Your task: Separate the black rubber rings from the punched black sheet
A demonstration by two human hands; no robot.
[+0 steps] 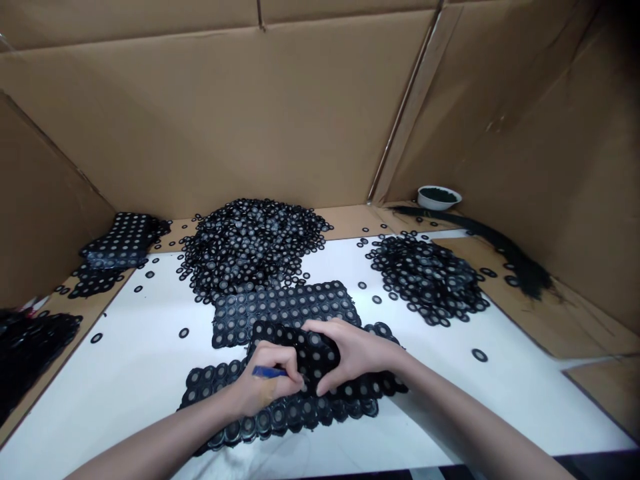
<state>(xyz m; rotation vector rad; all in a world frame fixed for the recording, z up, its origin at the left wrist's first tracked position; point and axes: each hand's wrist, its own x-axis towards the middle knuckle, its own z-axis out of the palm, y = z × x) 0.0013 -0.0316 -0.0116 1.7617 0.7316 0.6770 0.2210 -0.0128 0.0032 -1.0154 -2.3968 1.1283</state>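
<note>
My left hand is closed around a blue tool, its fingertips down on a black sheet made of joined rings with grey centres. What the tool's tip touches is hidden by the fingers. From the right, my right hand grips a raised, folded part of the same sheet between thumb and fingers. Beneath it lies another ring sheet. A further flat ring sheet rests just behind my hands on the white board.
A large heap of loose black rings stands behind, with a smaller heap to the right. A white bowl and dark strands lie back right. Stacked sheets sit back left. Cardboard walls surround the white board.
</note>
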